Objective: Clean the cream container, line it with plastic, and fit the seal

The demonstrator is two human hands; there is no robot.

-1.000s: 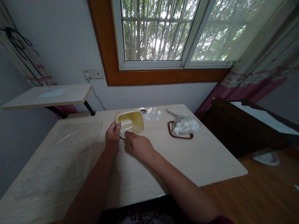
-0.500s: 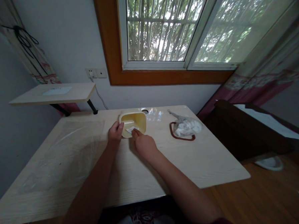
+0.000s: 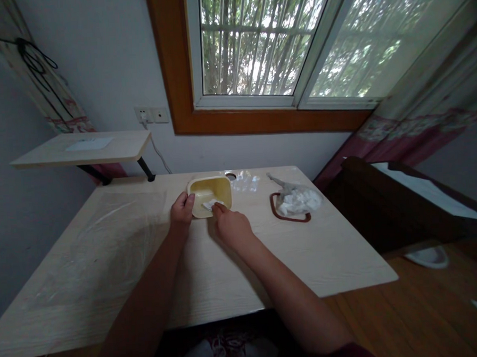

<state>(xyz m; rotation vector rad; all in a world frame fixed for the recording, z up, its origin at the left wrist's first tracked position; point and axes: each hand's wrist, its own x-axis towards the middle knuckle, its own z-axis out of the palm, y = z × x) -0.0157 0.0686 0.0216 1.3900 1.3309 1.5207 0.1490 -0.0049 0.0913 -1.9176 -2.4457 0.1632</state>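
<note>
A pale yellow plastic basin [image 3: 222, 186] stands tilted toward me near the back of the table. My left hand [image 3: 181, 209] grips its left rim, thumb on the inside and fingers behind. My right hand [image 3: 230, 221] reaches over the near rim, with its fingers pinched on a small white piece of tissue or cloth [image 3: 209, 204] inside the basin. Which of the two materials it is cannot be made out. To the right lies a clear plastic bag [image 3: 299, 201] filled with white crumpled material, beside and partly over a reddish-brown handle-like frame [image 3: 275, 211].
A thin clear plastic sheet [image 3: 102, 249] is spread over the left of the table [image 3: 326, 259]. A raised shelf [image 3: 128, 144] on black legs stands at the back left. Behind the table are a cable [image 3: 160, 155] and a window; a dark brown piece of furniture [image 3: 368, 214] is at right.
The right hand's fingers have shifted slightly within the basin, with the white piece. The left hand keeps its grip on the rim. The whole view has moved a little.
</note>
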